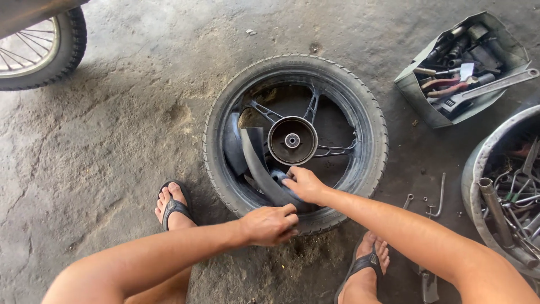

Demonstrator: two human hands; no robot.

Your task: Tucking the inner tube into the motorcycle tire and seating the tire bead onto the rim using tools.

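Black treaded rubber motorcycle tyre on spoked alloy wheel (360, 121): flat on concrete floor (112, 141). Left hand (269, 225): fingers curled, gripping near sidewall. Right hand (304, 183): fingers closed on limp black rubber inner tube (257, 163) inside rim.

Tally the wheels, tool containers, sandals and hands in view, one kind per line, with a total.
Wheels: 2, black-tyred spoked wheel flat on the concrete and wire-spoked wheel at the top left corner
Tool containers: 2, grey box, round metal basin
Black sandals: 2
Hands: 2, left, right
Total: 8
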